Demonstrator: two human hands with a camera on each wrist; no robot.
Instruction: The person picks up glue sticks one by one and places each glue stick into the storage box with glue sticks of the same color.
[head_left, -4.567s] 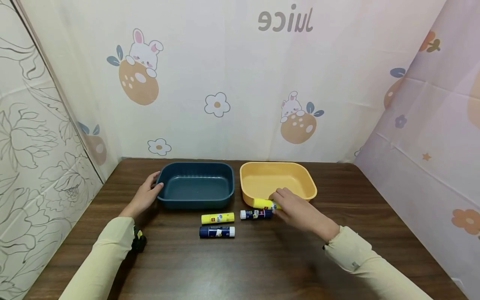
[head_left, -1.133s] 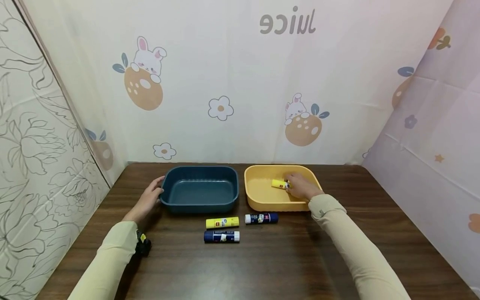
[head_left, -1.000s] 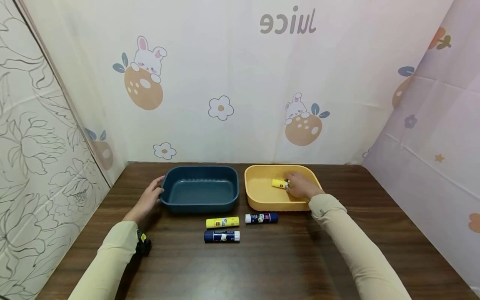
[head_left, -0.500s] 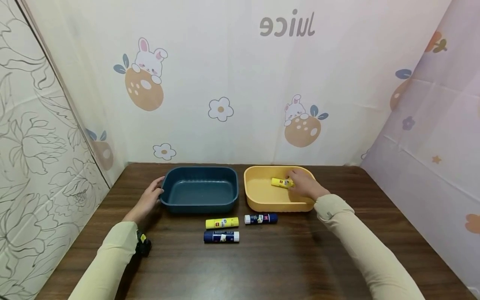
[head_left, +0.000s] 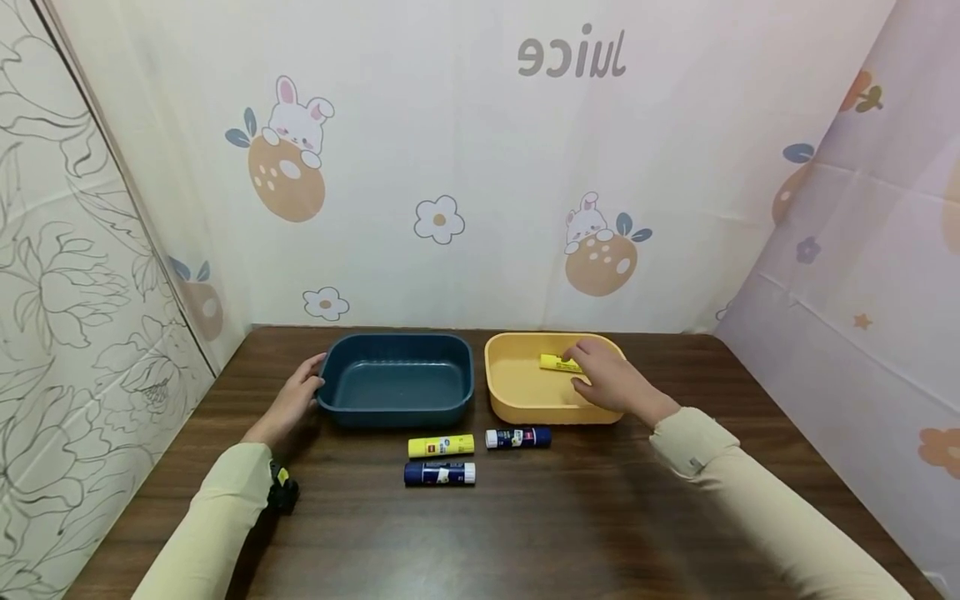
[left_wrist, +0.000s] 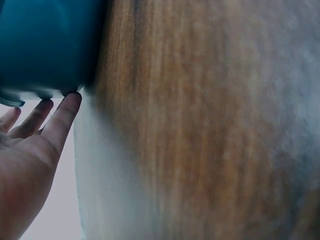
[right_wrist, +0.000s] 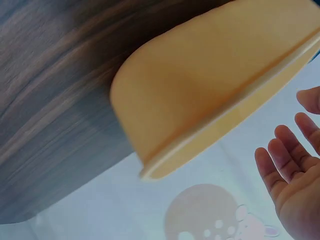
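My left hand [head_left: 296, 395] touches the left end of a dark blue basin [head_left: 397, 417]; the left wrist view has its extended fingertips against the wall. Over the yellow basin [head_left: 525, 412], my right hand [head_left: 609, 379] has thumb and fingers apart, with nothing between them. A yellow glue stick [head_left: 552, 362] lies in that basin, its right end hidden by my fingers. Before the basins, another yellow glue stick [head_left: 441, 446] lies on the table above a navy glue stick with a white cap [head_left: 439, 474]. To their right is a second navy glue stick [head_left: 518, 437].
The two basins stand side by side with a narrow gap, near the back edge of the dark wooden table [head_left: 525, 533]. A patterned curtain [head_left: 450, 150] rises behind them. A black device [head_left: 282, 490] is strapped on the left wrist.
The right hand carried the yellow glue stick from the yellow basin's front rim down inside. It has now let go and lifted slightly, with the thumb spread. The left hand stays put.
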